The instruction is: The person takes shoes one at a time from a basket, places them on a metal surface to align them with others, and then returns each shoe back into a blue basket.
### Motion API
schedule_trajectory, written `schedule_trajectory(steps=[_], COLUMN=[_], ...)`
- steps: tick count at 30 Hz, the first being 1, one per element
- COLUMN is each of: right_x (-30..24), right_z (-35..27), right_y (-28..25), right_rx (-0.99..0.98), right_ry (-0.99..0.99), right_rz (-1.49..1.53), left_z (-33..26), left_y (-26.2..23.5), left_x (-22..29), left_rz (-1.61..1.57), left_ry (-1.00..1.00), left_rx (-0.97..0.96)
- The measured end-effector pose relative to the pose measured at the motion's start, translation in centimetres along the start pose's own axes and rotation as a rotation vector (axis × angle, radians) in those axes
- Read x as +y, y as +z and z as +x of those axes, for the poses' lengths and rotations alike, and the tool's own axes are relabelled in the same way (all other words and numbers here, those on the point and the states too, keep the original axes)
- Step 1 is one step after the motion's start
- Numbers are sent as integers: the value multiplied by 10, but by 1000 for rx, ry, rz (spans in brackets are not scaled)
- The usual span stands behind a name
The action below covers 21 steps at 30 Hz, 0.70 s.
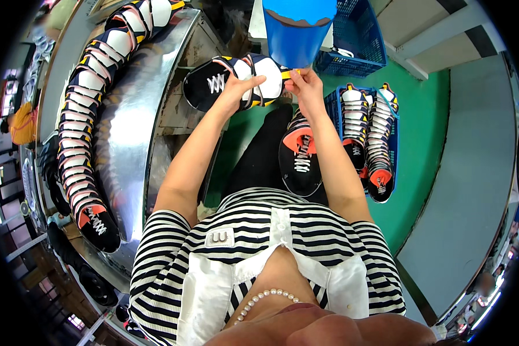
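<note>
The left hand [235, 92] holds black-and-white shoe uppers [200, 86]; the right hand [308, 92] seemingly pinches a yellow tab [287, 75] at their right end. A nested row [76, 135] lines the left table [134, 115].

Metal table [127, 124], curved row of uppers [79, 135]

L hand [235, 92] thumb-out, R hand [308, 92] in pinch

The held shoe upper [271, 87] is black at the toe, with white laces [216, 83], white panels and a yellow tab [288, 75]. At left, the row of uppers [78, 135] repeats white, dark and yellow, its near end coral and black. The far bucket [297, 43] is blue, the floor [418, 132] green, the shirt [242, 214] striped black and white.
</note>
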State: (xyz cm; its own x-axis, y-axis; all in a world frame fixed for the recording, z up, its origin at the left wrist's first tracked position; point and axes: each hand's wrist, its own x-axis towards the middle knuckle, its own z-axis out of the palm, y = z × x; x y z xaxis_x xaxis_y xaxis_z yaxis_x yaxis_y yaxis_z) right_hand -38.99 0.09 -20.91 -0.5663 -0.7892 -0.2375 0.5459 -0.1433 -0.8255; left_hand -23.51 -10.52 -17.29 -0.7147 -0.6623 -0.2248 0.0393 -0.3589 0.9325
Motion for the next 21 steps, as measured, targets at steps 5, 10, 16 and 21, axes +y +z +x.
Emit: schedule_trajectory(steps=[5, 10, 16, 21], right_x=[11, -4, 1, 1], right_z=[8, 14, 23, 19], right_y=[-14, -21, -17, -16], right_rx=[-85, -88, -148, -104], right_ry=[60, 118, 161, 41], right_rz=[127, 10, 104, 29], left_z=[5, 16, 27, 10], left_y=[10, 16, 4, 10], left_x=[-22, -16, 0, -3], left_rz=[-113, 164, 148, -158], left_ry=[-40, 146, 88, -317], left_rx=[76, 134, 79, 66])
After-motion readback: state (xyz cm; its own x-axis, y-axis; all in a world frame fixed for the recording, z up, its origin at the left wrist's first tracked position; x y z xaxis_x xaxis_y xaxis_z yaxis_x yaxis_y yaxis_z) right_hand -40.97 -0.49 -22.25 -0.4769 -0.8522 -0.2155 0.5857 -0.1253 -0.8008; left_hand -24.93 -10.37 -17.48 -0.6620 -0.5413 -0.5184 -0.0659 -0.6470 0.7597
